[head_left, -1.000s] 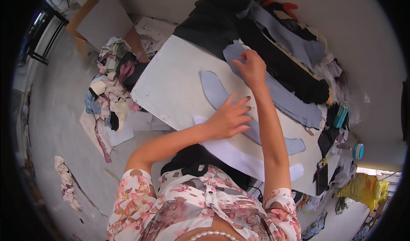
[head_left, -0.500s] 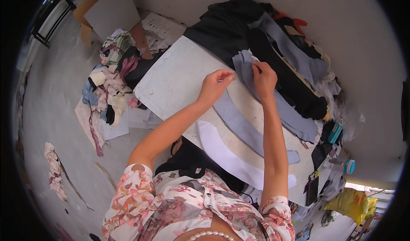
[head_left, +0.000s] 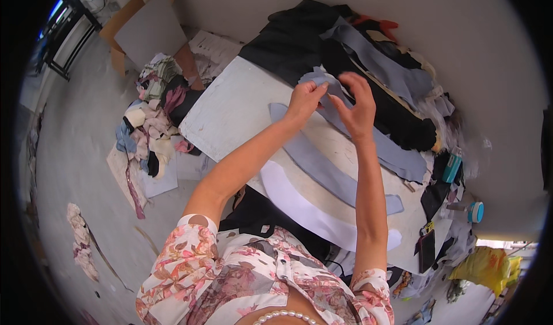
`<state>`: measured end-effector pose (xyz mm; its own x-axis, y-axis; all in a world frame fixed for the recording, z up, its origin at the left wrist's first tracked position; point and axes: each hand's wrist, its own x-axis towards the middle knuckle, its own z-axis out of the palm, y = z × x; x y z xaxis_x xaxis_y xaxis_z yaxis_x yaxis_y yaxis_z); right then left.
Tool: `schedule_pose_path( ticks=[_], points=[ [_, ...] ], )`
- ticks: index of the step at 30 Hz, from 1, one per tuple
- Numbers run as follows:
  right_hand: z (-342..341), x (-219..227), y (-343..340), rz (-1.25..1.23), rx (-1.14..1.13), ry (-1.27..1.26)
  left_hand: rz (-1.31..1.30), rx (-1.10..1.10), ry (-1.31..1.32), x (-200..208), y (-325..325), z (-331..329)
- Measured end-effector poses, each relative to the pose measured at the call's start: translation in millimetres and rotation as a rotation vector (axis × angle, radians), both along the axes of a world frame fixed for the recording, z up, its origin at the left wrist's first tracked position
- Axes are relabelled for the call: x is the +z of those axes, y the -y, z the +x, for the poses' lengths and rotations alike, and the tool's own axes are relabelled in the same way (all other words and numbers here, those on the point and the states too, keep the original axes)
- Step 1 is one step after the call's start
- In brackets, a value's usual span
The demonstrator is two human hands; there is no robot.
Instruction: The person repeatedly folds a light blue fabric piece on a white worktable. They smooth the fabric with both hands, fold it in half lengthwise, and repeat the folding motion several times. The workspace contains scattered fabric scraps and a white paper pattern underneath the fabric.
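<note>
A stack of long, curved grey-blue fabric strips (head_left: 383,149) lies slantwise across the pale board. At its far end, my left hand (head_left: 306,101) pinches the strips' edge between thumb and fingers. Just right of it is my right hand (head_left: 358,103), its thumb and fingers spread beside the same end, apparently gripping nothing. Closer to me rests a single grey-blue strip (head_left: 322,166), its upper end passing left of my left wrist. Nearest my body, a white curved piece (head_left: 305,204) runs along the board's edge.
The board (head_left: 222,109) bears black fabric (head_left: 288,40) at its far side and more strips at the right. Fabric scraps (head_left: 152,120) are heaped left of it, near a cardboard box (head_left: 147,37). A phone (head_left: 426,250) and a turquoise-lidded jar (head_left: 475,211) sit at the right.
My left hand has moved right and up onto the end of the stacked strips. My right hand has loosened from its pinch there, its fingers now spread.
</note>
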<state>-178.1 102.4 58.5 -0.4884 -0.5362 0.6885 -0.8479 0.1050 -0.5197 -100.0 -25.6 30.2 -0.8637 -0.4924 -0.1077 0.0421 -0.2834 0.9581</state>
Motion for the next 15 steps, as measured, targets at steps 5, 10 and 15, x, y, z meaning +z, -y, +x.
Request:
schedule_pose_path(
  ticks=[5,10,15],
  points=[
    [-28,-6,-28,-0.02,0.465,0.807,-0.094,-0.072,-0.191,24,-11,-7],
    [-51,-11,-106,0.419,0.244,0.777,0.051,-0.094,-0.271,33,-21,-17],
    [-53,6,-238,0.472,-0.066,0.694,0.14,-0.073,-0.293,45,-49,-30]
  ],
)
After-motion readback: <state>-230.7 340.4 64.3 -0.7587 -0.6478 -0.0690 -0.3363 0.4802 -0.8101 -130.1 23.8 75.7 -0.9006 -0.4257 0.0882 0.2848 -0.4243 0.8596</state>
